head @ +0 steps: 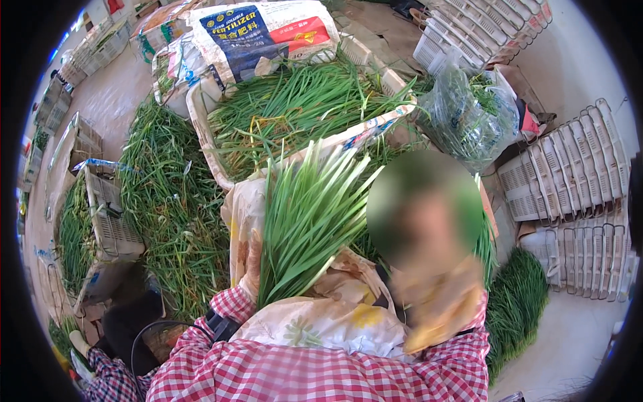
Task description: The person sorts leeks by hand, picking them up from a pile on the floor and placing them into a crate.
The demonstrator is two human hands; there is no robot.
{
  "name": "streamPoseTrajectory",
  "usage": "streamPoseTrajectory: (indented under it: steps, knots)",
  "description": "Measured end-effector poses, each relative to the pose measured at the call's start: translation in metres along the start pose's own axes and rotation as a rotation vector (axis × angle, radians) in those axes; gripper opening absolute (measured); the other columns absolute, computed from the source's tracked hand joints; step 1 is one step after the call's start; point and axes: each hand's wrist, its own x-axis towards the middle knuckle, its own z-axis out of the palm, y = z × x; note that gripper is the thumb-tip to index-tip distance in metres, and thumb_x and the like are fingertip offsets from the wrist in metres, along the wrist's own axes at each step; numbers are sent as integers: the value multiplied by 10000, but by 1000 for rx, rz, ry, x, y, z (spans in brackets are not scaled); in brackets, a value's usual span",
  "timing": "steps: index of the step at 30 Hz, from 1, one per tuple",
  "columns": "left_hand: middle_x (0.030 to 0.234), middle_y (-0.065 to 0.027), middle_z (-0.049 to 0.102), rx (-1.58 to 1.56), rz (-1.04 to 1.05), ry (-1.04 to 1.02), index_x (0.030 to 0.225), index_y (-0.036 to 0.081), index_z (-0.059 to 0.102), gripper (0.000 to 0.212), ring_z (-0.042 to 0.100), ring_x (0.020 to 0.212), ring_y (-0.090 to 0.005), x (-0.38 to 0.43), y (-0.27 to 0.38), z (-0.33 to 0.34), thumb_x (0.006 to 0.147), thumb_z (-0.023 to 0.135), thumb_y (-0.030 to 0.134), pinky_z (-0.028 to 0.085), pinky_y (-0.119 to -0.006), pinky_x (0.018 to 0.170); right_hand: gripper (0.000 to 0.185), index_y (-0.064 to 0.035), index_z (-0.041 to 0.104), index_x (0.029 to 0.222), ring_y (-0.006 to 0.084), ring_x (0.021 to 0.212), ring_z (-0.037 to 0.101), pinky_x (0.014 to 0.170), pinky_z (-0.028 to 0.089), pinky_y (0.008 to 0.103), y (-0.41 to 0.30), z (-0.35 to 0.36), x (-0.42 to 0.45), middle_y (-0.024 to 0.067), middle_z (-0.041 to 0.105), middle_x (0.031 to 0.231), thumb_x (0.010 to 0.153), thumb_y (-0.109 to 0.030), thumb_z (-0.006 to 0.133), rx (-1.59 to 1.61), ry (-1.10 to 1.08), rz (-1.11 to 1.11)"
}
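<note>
A loose bundle of green Chinese chives (311,216) with pale stem ends lies over my lap, on a stained cloth apron (306,321). Along the bundle's left side is my left hand (252,266), upright against the leaves; its fingers are partly hidden, so I cannot tell whether it grips them. A blurred round patch covers the area right of the bundle, where my right arm reaches up in its checked sleeve (454,352); my right hand cannot be made out there. Just beyond the bundle stands a white plastic crate (203,135) full of long green leaves.
A heap of leafy greens (176,226) lies at the left, beside a crate (113,221) of greens. A fertilizer sack (261,35) rests at the large crate's far edge. At the right are a clear plastic bag (467,120), stacked crates (567,166) and bundled chives (517,306). Another person's sleeve (113,377) shows lower left.
</note>
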Motion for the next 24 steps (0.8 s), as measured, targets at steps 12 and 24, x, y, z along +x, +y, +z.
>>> streamPoseTrajectory:
  steps: [12,24]
  knots:
    - [1233,-127,539,-151,51,18,1355,76,362,787,589,1025,-263,1,-3,4,806,540,610,510,-392,869,393,4,672,951,163,927,541,770,464,315,54,36,-27,119,648,880,892,-363,543,-168,422,1445]
    - [1087,-132,628,-159,85,-110,1260,54,489,864,651,856,-262,-16,24,-46,704,551,712,567,-376,728,212,-5,690,905,71,594,555,545,435,203,68,-50,-57,58,667,774,873,-203,623,-17,1239,901]
